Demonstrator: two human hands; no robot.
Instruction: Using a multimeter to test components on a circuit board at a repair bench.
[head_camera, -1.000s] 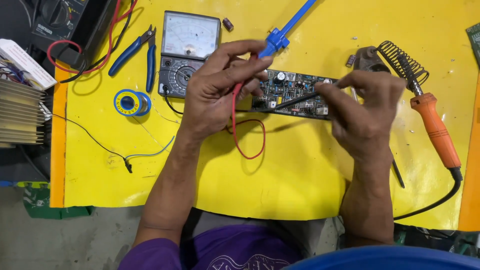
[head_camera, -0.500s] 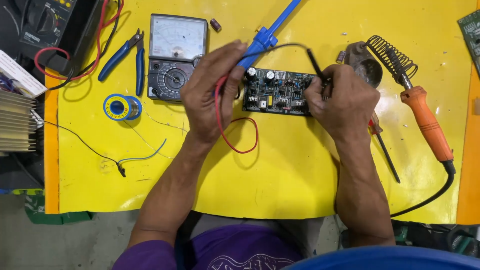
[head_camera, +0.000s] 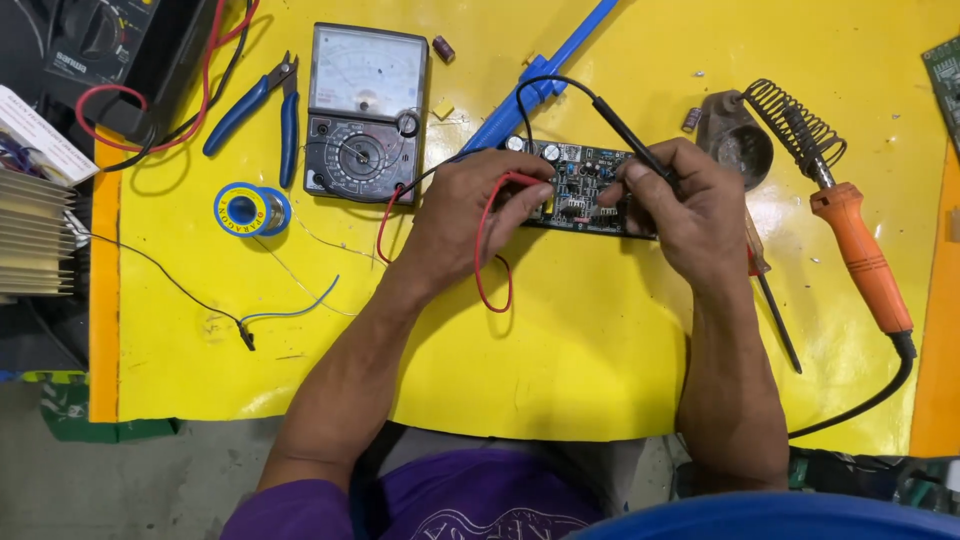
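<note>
A dark green circuit board (head_camera: 585, 170) with small capacitors lies on the yellow mat (head_camera: 580, 360). My left hand (head_camera: 475, 215) rests on the board's left end and pinches the red test probe (head_camera: 515, 185), its red lead (head_camera: 485, 270) looping below. My right hand (head_camera: 685, 205) sits over the board's right end and holds the black test probe (head_camera: 630, 135), tip down on the board. The black lead arcs back to the analog multimeter (head_camera: 362, 110) at upper left.
Blue-handled cutters (head_camera: 255, 105) and a solder spool (head_camera: 248, 208) lie left of the meter. An orange-handled soldering iron (head_camera: 850, 240) rests in its coil stand (head_camera: 745, 135) at right. A blue desoldering pump (head_camera: 545, 80), a screwdriver (head_camera: 770, 300), loose wires (head_camera: 285, 312) and a finned heatsink (head_camera: 30, 235) are about.
The view has shifted slightly. Both hands have closed in over the board, and the black probe now stands more upright on the board's middle.
</note>
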